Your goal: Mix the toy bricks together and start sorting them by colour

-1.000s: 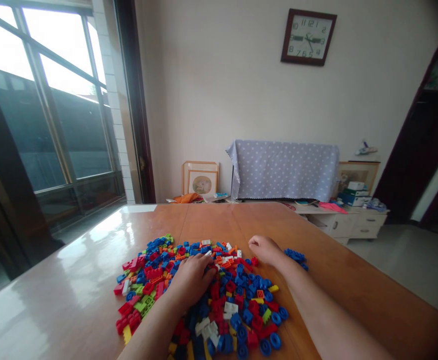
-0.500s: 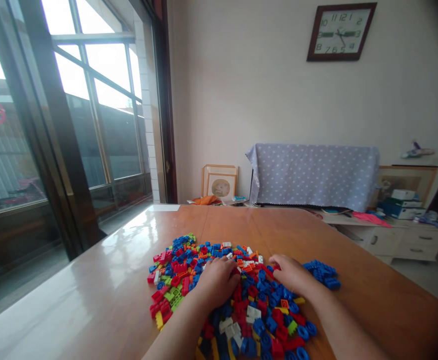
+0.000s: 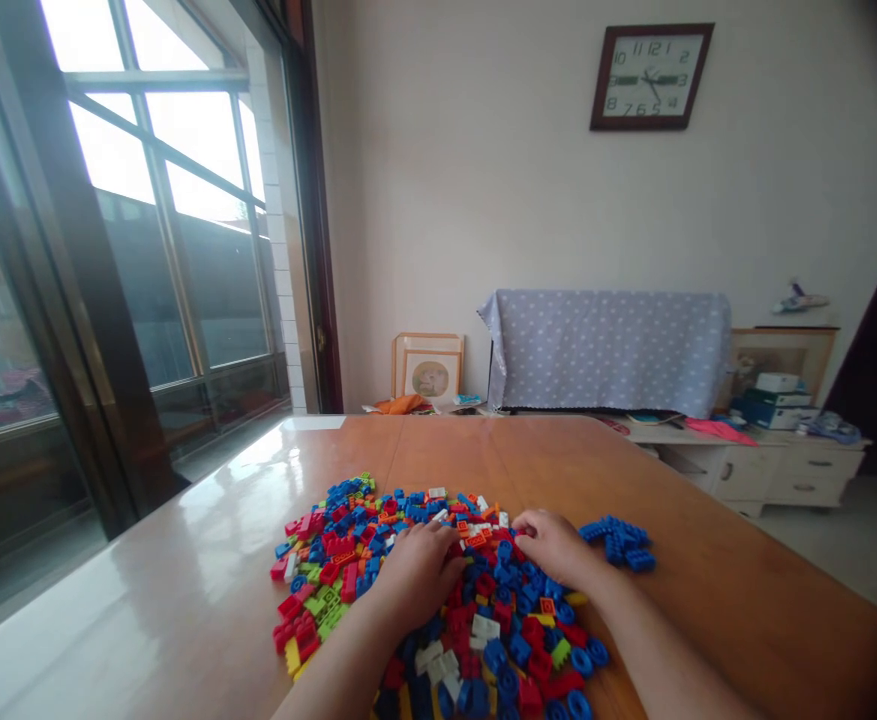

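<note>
A wide heap of toy building bricks (image 3: 485,627) in red, blue, white, green, yellow and orange is spread on the wooden table. My left hand (image 3: 424,570) rests low over its middle, fingers curled and thumb bent inward. A bit of red shows between that thumb and the fingers, but what they grip is hidden. At the heap's right side is my right hand (image 3: 550,545), its fingers curled together near red bricks. A speck of red sits at its fingertips, too small to tell whether it is held. Blue bricks (image 3: 618,542) form a separate small pile beyond the right wrist.
The brown wooden table (image 3: 715,600) reaches toward the wall. Behind it stand a white cabinet (image 3: 787,470), something under a dotted grey-blue cloth (image 3: 607,350), and leaning picture frames (image 3: 429,370). A glass door (image 3: 145,300) is on the left and a clock (image 3: 652,77) hangs above.
The camera view has turned slightly right, so everything sits further left. Both hands stay over the same parts of the heap, with the right fingers curled a little more.
</note>
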Demonstrator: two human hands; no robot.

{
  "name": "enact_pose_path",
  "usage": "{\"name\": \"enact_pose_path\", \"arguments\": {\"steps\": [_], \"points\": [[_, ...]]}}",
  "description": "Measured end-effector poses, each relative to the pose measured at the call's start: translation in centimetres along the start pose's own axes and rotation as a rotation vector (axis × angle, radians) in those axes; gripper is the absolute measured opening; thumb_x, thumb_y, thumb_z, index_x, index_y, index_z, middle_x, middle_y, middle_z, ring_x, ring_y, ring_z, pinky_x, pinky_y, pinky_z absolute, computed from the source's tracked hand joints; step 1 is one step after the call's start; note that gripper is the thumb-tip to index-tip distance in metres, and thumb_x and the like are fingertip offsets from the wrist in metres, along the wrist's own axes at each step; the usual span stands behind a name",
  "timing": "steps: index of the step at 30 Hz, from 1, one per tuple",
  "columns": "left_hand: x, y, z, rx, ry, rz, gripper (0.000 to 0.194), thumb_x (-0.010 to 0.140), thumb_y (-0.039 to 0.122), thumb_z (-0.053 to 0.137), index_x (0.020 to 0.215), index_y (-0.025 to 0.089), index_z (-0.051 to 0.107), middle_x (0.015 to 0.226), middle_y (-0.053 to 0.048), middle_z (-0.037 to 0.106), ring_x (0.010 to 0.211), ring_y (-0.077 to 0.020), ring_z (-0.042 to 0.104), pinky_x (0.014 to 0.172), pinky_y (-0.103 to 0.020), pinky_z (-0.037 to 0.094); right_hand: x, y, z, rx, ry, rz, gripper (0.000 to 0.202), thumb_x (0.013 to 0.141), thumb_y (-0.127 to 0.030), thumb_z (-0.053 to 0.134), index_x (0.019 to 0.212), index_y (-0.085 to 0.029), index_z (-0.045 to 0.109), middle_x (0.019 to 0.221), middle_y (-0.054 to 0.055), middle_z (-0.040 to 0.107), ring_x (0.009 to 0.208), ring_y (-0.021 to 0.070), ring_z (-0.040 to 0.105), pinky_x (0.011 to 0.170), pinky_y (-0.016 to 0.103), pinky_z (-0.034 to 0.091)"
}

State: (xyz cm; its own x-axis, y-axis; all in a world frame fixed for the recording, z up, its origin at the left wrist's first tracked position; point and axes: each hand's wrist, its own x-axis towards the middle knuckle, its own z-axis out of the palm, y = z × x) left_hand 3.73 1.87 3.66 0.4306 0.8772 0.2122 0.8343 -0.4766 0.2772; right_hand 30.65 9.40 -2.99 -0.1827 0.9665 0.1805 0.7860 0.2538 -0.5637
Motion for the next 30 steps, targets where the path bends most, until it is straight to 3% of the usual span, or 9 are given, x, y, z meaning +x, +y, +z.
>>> {"name": "enact_pose_path", "arguments": {"steps": [6,10,17,19,23,30], "points": [[0.3,-0.1,0.3,0.002,0.004,-0.020,0.014,0.093,0.035,0.054,0.098,0.026,0.064,0.102,-0.006,0.067,0.098,-0.0244,0.062,0.078,-0.030,0.044,1.9,-0.2,-1.0,-0.097,0.161,0.082,0.022,0.078,-0.015,0.056,0.094,-0.021,0.069,0.094,0.003,0.072,0.087,0.0170,0.062,0.073,0.023,0.040],[0.4,-0.4,0.3,-0.007,-0.004,-0.038,0.013,0.092,0.035,0.055,0.098,0.027,0.064,0.103,-0.005,0.067,0.098,-0.0246,0.062,0.079,-0.031,0.044,4.8,0.3,-2.5,-0.187,0.138,0.147,0.016,0.075,-0.013,0.059,0.085,-0.021,0.069,0.086,0.002,0.071,0.080,0.0162,0.062,0.067,0.023,0.037],[0.5,-1.2,0.9,-0.060,0.030,-0.031,0.010,0.090,0.033,0.057,0.094,0.028,0.064,0.100,-0.004,0.067,0.096,-0.0252,0.061,0.077,-0.031,0.044,9.0,3.5,-4.0,-0.320,0.097,0.300,0.008,0.069,-0.014,0.067,0.074,-0.020,0.070,0.080,0.007,0.071,0.081,0.0210,0.066,0.067,0.027,0.042],[0.6,-1.3,1.0,-0.067,0.027,-0.032,0.010,0.089,0.033,0.057,0.093,0.028,0.064,0.100,-0.004,0.067,0.095,-0.0256,0.061,0.077,-0.032,0.043,9.4,4.2,-4.3,-0.345,0.082,0.322,0.004,0.073,-0.021,0.068,0.069,-0.019,0.069,0.077,0.009,0.071,0.080,0.0233,0.067,0.068,0.030,0.044],[0.8,-1.2,0.9,-0.077,0.015,-0.043,0.011,0.090,0.034,0.056,0.093,0.028,0.064,0.099,-0.005,0.068,0.096,-0.0263,0.061,0.079,-0.033,0.043,9.6,4.6,-5.0,-0.372,0.082,0.353,0.024,0.083,-0.033,0.059,0.068,-0.019,0.071,0.079,0.014,0.072,0.082,0.0267,0.070,0.070,0.035,0.047],[0.8,-1.0,0.6,-0.061,0.009,-0.038,0.014,0.090,0.035,0.054,0.096,0.028,0.065,0.100,-0.005,0.068,0.096,-0.0263,0.061,0.078,-0.033,0.044,8.5,3.5,-4.8,-0.378,0.095,0.362,0.015,0.079,-0.024,0.059,0.077,-0.026,0.073,0.090,0.009,0.075,0.088,0.0256,0.069,0.072,0.034,0.047]]}}
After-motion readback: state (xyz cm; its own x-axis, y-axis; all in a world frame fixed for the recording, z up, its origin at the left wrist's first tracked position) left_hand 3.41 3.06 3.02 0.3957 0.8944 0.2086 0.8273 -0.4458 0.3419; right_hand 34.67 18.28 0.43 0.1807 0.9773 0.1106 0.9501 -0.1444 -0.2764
